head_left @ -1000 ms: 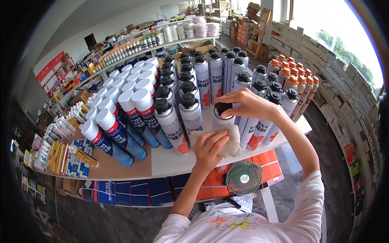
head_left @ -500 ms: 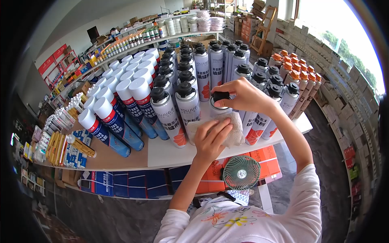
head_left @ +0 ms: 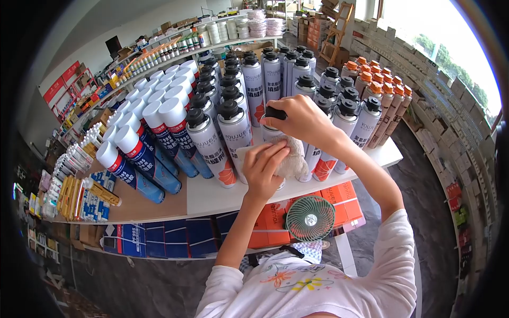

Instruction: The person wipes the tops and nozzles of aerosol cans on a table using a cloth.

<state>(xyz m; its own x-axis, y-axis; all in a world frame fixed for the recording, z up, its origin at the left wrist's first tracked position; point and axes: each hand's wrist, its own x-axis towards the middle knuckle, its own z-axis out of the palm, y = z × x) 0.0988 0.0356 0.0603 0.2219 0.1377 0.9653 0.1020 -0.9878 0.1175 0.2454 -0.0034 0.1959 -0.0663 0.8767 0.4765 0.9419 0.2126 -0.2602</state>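
Note:
A beige cloth [head_left: 291,158] is bunched in my left hand [head_left: 263,168], which presses it against the side of a white can [head_left: 269,133] near the table's front edge. My right hand [head_left: 299,119] grips the black cap [head_left: 275,113] of that same can from above. The can is upright, and the cloth and my fingers hide most of its body. To its left stand more white cans with black caps [head_left: 230,127]; others [head_left: 345,121] stand to the right, behind my right forearm.
Blue cans with white caps [head_left: 140,159] fill the table's left part, beside gold and white tubes [head_left: 101,192]. Orange-capped cans [head_left: 389,106] stand at the right. Below are orange boxes [head_left: 344,205], blue boxes [head_left: 175,237] and a green fan [head_left: 310,218]. Shelves [head_left: 424,106] line the right wall.
The whole view has shifted, so the cans and hands appear further left. Both hands remain at the same can, the cloth still against its side and the right fingers on its cap.

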